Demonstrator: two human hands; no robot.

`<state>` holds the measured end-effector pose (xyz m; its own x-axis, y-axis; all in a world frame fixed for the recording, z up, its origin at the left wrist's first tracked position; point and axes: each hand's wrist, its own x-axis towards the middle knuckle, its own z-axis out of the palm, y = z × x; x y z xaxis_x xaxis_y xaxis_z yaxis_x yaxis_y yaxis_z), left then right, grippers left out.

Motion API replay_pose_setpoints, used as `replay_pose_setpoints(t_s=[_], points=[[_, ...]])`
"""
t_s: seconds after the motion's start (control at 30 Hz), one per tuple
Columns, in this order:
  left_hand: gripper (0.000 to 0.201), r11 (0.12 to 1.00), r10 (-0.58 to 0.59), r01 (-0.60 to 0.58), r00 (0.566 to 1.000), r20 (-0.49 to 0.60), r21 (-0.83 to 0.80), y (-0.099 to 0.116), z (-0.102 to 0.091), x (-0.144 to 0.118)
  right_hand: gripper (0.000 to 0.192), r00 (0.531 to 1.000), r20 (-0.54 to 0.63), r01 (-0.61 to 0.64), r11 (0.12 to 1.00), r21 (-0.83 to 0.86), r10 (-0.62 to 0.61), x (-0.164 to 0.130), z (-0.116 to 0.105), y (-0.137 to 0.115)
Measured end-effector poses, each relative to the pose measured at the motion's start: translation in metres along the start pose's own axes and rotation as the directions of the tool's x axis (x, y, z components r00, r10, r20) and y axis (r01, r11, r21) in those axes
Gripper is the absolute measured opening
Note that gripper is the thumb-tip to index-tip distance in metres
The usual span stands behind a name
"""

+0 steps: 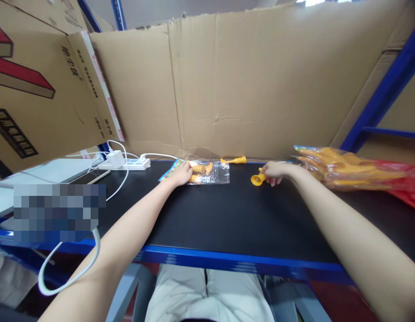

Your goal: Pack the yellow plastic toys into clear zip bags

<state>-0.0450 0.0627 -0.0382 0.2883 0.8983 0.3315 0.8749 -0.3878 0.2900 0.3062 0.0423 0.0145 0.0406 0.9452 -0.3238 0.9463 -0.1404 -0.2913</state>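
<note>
My left hand (181,174) rests on the left end of a clear plastic bag (218,174) that lies flat on the black table (227,219) and holds several small orange plastic pieces (200,169). Over to the right, my right hand (274,172) grips a yellow-orange trumpet-shaped toy (257,179), its flared end pointing left. Another orange stick-shaped toy (234,159) lies loose by the cardboard wall behind the bag.
A cardboard wall (247,80) closes off the back. A white power strip (130,164) with cables and a charger sits at the back left. Bagged orange toys (331,167) and a red bag (406,183) lie at the right. Blue rack posts (381,94) rise on the right.
</note>
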Motion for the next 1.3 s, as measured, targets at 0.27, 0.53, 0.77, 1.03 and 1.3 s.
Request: replay_pose_setpoints(t_s=[0.27, 0.53, 0.77, 1.03, 1.3], points=[[0.035, 0.997, -0.012, 0.008, 0.999, 0.053, 0.082, 0.012, 0.000, -0.002, 0.026, 0.944, -0.168, 0.223, 0.923, -0.314, -0.285, -0.022, 0.014, -0.012], [0.037, 0.991, -0.117, 0.113, 0.992, 0.056, 0.073, 0.021, -0.003, -0.008, 0.016, 0.953, -0.172, 0.181, 0.926, -0.332, -0.248, -0.024, 0.011, -0.012], [0.036, 0.996, -0.028, 0.029, 0.999, 0.019, -0.080, 0.022, 0.006, -0.006, 0.020, 0.845, -0.226, 0.437, 0.869, -0.232, -0.485, -0.041, 0.009, -0.028], [0.035, 0.944, -0.076, 0.072, 0.997, 0.001, -0.323, 0.043, 0.011, -0.004, 0.020, 0.745, -0.214, 0.615, 0.775, -0.149, -0.632, -0.044, 0.032, -0.050], [0.025, 0.659, -0.209, 0.232, 0.970, 0.122, -0.716, 0.054, -0.002, -0.009, 0.017, 0.754, -0.286, 0.643, 0.754, 0.134, -0.592, -0.037, 0.034, -0.046]])
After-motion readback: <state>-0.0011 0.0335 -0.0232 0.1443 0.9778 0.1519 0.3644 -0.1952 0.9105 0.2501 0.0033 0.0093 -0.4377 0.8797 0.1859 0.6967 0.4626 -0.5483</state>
